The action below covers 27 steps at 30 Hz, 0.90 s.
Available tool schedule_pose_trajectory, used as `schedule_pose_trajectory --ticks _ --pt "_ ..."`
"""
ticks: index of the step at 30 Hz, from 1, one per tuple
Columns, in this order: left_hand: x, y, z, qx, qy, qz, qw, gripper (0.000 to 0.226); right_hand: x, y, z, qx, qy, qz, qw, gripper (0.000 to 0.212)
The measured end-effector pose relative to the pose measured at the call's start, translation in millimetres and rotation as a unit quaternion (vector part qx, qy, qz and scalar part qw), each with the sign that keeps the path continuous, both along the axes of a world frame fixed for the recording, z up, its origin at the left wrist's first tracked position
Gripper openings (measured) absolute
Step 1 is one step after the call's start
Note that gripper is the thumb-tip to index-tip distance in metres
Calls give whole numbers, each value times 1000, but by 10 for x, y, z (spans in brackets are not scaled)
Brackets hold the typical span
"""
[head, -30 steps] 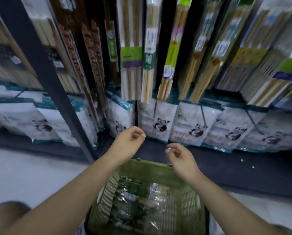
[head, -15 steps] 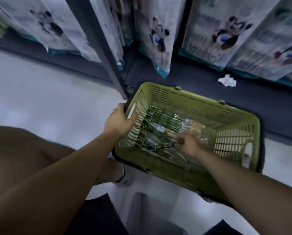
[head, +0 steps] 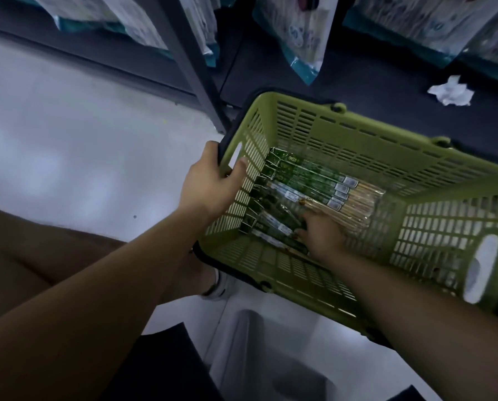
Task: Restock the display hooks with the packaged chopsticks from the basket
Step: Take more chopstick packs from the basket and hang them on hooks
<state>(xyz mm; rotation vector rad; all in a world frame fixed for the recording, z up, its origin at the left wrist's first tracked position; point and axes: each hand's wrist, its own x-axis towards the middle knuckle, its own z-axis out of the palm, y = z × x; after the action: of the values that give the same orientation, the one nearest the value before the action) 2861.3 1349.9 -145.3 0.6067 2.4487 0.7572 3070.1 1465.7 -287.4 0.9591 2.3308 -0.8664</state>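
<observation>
A green plastic basket (head: 366, 131) sits on the floor below the shelving. Several clear packs of chopsticks (head: 323, 186) with green labels lie on its bottom. My left hand (head: 213, 180) grips the basket's left rim, thumb hooked inside the wall. My right hand (head: 321, 235) reaches down inside the basket, with its fingers on the nearer chopstick packs; whether it has closed on one is hidden by the back of the hand. The display hooks are out of view.
A dark metal upright (head: 192, 62) of the rack stands just left of the basket. White bags (head: 305, 33) hang above a dark base shelf with a crumpled paper scrap (head: 451, 92). My knee and shoe (head: 218, 287) lie close to the basket's near side.
The view dropped from the hanging chopsticks to the basket. Both hands came down: the left took the basket's rim, the right went in among the packs and has moved a little lower.
</observation>
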Motion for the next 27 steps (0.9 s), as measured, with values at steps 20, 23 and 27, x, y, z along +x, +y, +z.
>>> schedule_pose_trajectory --ticks 20,23,27 --pt "-39 4 58 16 -47 2 999 24 -76 70 135 -55 -34 43 997 26" --pt "-41 -27 96 -7 10 -43 999 60 -132 266 392 -75 71 -80 991 23" --pt "59 76 260 76 166 -142 973 41 -360 541 947 -181 218 -236 929 21"
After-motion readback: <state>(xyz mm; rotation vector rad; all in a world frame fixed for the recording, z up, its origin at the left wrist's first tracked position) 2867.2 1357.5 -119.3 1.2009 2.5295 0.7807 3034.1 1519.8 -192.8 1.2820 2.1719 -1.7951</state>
